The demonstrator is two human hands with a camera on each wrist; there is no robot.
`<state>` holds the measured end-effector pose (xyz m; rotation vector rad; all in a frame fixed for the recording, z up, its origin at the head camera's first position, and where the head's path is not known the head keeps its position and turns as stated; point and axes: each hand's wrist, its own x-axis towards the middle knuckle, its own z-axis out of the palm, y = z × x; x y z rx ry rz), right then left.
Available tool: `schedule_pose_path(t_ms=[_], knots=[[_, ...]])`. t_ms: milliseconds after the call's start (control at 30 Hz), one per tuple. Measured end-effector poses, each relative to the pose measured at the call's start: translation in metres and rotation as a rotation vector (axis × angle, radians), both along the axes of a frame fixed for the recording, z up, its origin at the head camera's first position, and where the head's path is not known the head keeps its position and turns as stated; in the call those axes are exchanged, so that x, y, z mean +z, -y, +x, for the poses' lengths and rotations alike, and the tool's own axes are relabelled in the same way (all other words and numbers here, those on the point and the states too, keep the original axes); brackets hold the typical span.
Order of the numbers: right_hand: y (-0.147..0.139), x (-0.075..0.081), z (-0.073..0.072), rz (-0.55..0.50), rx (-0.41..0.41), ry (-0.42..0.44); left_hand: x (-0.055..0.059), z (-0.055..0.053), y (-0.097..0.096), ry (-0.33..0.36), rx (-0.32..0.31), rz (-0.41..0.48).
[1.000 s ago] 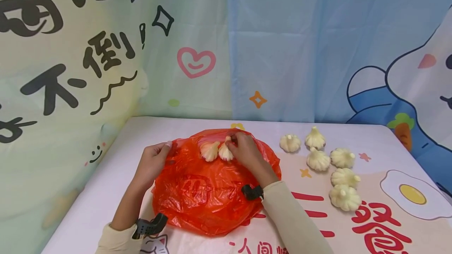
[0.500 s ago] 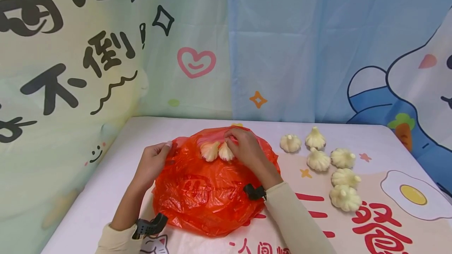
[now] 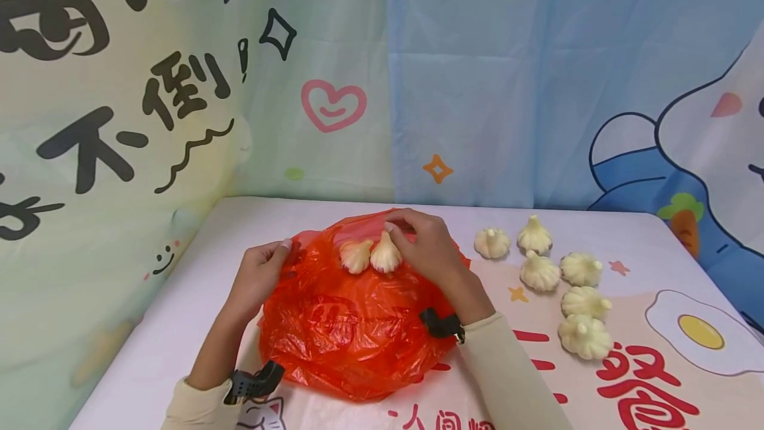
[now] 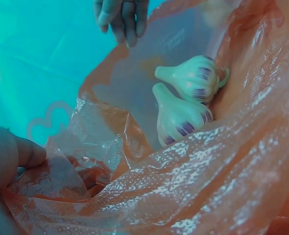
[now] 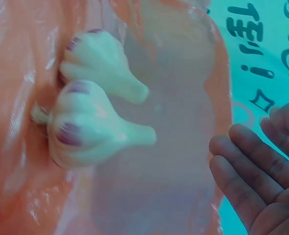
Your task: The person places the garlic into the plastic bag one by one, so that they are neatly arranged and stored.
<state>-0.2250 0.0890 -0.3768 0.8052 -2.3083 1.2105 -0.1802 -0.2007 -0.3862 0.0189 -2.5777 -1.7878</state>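
Note:
A red plastic bag (image 3: 358, 337) lies on the table with its mouth spread toward the back. My left hand (image 3: 261, 277) pinches the left part of its rim between thumb and fingers, also plain in the left wrist view. Two garlic bulbs (image 3: 386, 254) with purple streaks sit side by side in the mouth, stems pointing away from me. In the right wrist view the nearer bulb (image 5: 88, 129) partly covers the other bulb (image 5: 98, 63). My right hand (image 3: 426, 244) is at the right of the mouth, its fingers loosely bent and holding nothing, apart from the bulbs in the right wrist view.
Several pale garlic bulbs (image 3: 540, 272) stand in a loose group right of the bag. The printed tablecloth (image 3: 633, 324) covers the table, and a printed curtain (image 3: 465, 85) hangs right behind its back edge. Both wrists carry black camera bands (image 3: 440, 322).
My right hand has let go of the right bulb's stem and drawn back a little to the right. The left hand keeps its grip on the rim.

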Motion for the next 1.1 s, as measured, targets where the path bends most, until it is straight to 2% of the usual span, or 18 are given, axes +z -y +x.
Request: schedule_pose_path(t_ms=[133,267,400,667,800,1100], knots=[[-0.009,0.006,0.003,0.002,-0.081,-0.042,0.001,0.001,-0.001,0.003,-0.005,-0.003],[-0.02,0.007,0.005,-0.045,-0.173,-0.106,0.002,0.001,-0.002,0.006,-0.006,-0.005],[-0.032,0.008,0.006,-0.098,-0.183,-0.124,0.003,0.001,-0.002,0.007,0.014,-0.03],[-0.055,0.003,0.007,-0.08,-0.208,-0.107,0.002,0.002,-0.002,0.011,0.023,-0.045],[-0.067,-0.002,0.009,-0.08,-0.232,-0.075,0.001,0.002,-0.002,0.004,0.021,-0.044],[-0.093,-0.011,0.02,-0.016,-0.254,0.089,0.003,0.002,-0.003,0.004,0.014,-0.033]])
